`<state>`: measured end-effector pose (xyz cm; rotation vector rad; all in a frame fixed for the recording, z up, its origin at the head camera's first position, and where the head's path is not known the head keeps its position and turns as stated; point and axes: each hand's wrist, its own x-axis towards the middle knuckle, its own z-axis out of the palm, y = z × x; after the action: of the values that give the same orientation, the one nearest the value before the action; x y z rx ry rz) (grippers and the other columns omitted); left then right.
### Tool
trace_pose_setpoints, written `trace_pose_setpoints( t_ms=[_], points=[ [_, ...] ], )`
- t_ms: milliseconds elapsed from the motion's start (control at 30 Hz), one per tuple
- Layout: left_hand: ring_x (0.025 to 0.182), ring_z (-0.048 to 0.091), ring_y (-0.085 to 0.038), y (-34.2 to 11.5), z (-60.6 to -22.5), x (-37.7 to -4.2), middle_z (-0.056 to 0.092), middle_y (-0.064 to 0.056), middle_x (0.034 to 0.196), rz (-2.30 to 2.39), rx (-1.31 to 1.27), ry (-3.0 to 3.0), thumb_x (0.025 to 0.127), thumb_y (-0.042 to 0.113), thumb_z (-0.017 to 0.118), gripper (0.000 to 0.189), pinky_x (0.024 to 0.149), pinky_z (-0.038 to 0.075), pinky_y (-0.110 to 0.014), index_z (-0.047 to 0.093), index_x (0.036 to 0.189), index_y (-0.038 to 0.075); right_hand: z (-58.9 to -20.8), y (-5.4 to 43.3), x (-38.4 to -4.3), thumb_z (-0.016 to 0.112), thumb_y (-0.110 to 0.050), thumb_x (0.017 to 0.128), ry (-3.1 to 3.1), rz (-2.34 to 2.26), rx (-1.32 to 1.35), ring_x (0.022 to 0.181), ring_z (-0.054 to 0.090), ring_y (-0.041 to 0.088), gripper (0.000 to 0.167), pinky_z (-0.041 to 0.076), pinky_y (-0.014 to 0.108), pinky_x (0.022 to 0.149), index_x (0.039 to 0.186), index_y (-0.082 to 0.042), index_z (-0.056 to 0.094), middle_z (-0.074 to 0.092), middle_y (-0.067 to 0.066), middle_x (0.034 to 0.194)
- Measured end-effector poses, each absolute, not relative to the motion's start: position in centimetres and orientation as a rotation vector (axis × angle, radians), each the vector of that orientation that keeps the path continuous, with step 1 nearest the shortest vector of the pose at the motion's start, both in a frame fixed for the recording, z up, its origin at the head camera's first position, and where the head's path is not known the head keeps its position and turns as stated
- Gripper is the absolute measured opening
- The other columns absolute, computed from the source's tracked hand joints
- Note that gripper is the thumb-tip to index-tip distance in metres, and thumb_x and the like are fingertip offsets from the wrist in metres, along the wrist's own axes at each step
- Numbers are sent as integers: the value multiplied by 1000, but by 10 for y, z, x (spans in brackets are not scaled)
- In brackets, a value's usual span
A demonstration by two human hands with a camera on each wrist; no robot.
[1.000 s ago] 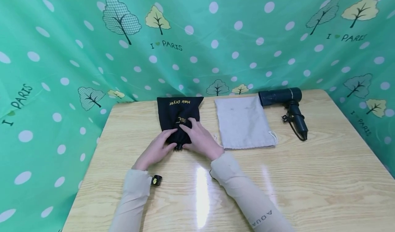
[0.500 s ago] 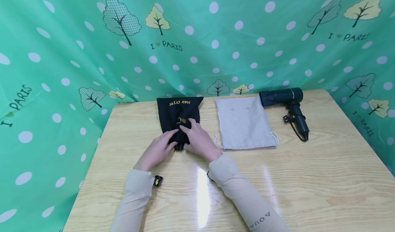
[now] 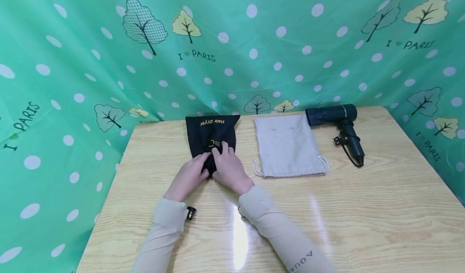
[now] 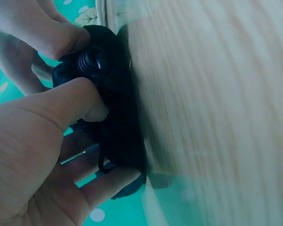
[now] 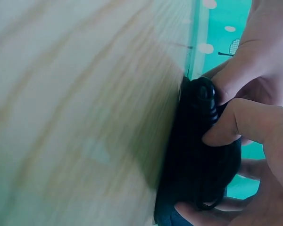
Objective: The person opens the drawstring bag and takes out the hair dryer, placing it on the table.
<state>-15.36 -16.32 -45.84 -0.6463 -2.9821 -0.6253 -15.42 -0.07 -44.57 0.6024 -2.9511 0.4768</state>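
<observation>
A black cloth bag lettered "Hair Dryer" in yellow lies at the table's back edge, its mouth toward me. My left hand grips the left side of the mouth, thumb on the near edge and fingers curled over the cloth. On the other side my right hand holds the bag likewise, its fingertips just below the yellow logo. Between the thumbs, in the left wrist view, a ribbed black cord end pokes out of the mouth. The right wrist view shows the black bag low over the table.
A light grey drawstring bag lies flat right of the black one. Beyond it rests a dark hair dryer with its cord bundled at the handle. A green printed curtain hangs behind the wooden table.
Both hands have drawn slightly closer together over the bag's mouth, fingers curling in more, so the cord end is now mostly covered in the head view. The black bag stays in place.
</observation>
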Motion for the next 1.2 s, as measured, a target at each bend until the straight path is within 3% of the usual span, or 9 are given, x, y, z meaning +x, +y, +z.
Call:
trace_pose_setpoints(
  t_ms=[367, 600, 733, 833, 967, 1067, 1200],
  points=[
    [112, 64, -35, -160, -460, -154, 63, -18, 129, -640, -616, -2974, 88, 2, 66, 50, 98, 52, -48, 53, 137, 1, -450, -7, -153, 76, -13, 79, -2956, 471, 526, 116, 52, 40, 58, 59, 38, 78, 129, -4, 49, 39, 29, 141],
    [112, 65, -34, -161, -460, -154, 62, -17, 131, -658, -572, -2982, 86, 0, 64, 52, 97, 52, -48, 55, 137, 6, -451, -5, -152, 72, -7, 82, -2919, 472, 522, 112, 54, 39, 48, 59, 37, 74, 125, -5, 51, 41, 28, 139],
    [111, 65, -35, -163, -460, -154, 63, -17, 130, -616, -536, -2975, 87, 4, 68, 55, 92, 54, -50, 51, 139, 8, -450, 0, -152, 71, -7, 83, -2941, 570, 543, 119, 52, 39, 54, 59, 38, 76, 132, -5, 49, 37, 27, 145],
    [114, 61, -35, -163, -459, -155, 60, -17, 130, -556, -521, -2952, 87, 8, 73, 60, 86, 55, -52, 49, 141, 8, -450, 6, -154, 70, -4, 83, -2961, 766, 520, 126, 48, 38, 70, 58, 40, 79, 145, -5, 39, 34, 26, 148],
    [126, 50, -38, -163, -458, -155, 50, -22, 138, -544, -445, -2961, 85, 12, 75, 69, 93, 52, -54, 43, 145, 2, -452, 13, -158, 67, -2, 82, -2986, 996, 451, 132, 43, 35, 87, 53, 43, 94, 154, 0, 18, 34, 27, 148],
    [135, 43, -41, -163, -457, -156, 44, -27, 146, -591, -357, -3027, 87, 16, 74, 75, 104, 45, -56, 36, 149, -3, -453, 15, -160, 67, -3, 83, -3028, 999, 440, 136, 42, 35, 87, 47, 42, 104, 153, 7, 15, 36, 29, 149],
    [137, 42, -41, -162, -456, -158, 43, -28, 148, -622, -311, -3129, 92, 18, 68, 75, 110, 40, -54, 29, 152, -5, -453, 14, -162, 68, -1, 83, -3052, 916, 463, 135, 43, 36, 83, 47, 42, 105, 151, 11, 22, 39, 29, 146]
  ],
)
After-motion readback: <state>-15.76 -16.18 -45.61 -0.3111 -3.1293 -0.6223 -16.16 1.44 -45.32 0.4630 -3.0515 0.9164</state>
